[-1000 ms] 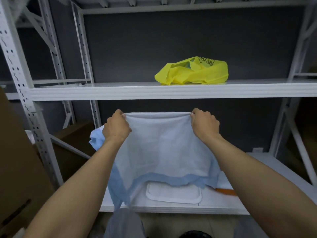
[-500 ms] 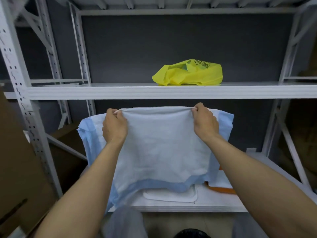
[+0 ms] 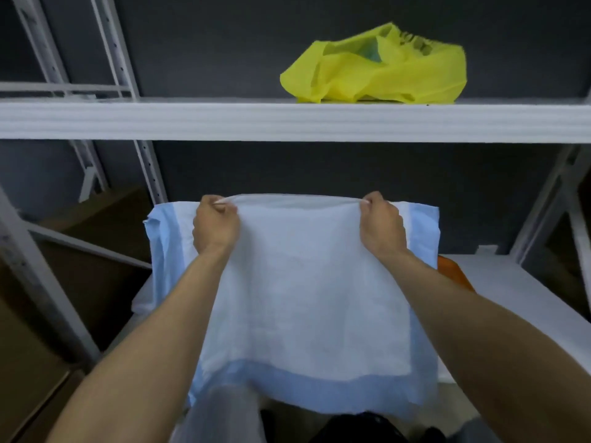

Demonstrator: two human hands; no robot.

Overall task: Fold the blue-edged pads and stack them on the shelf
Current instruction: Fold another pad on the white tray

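Note:
A white pad with pale blue edges [image 3: 307, 302] hangs in front of me over the lower shelf [image 3: 518, 295]. My left hand [image 3: 216, 225] pinches its top edge on the left, and my right hand [image 3: 380, 225] pinches the same edge on the right. The top edge is stretched straight between the two hands. Blue borders stick out past both hands, and a blue band runs along the bottom, which hangs over the shelf's front edge. The pad hides most of the lower shelf behind it.
A crumpled yellow plastic bag [image 3: 377, 68] lies on the upper shelf [image 3: 224, 119]. An orange object [image 3: 454, 273] peeks out right of the pad on the lower shelf. Cardboard boxes [image 3: 96, 266] stand at the left behind the grey rack posts [image 3: 38, 266].
The pad has spread wider, with blue side borders now showing past both hands. The view has moved closer and lower, so the pad now covers the white item seen on the lower shelf earlier.

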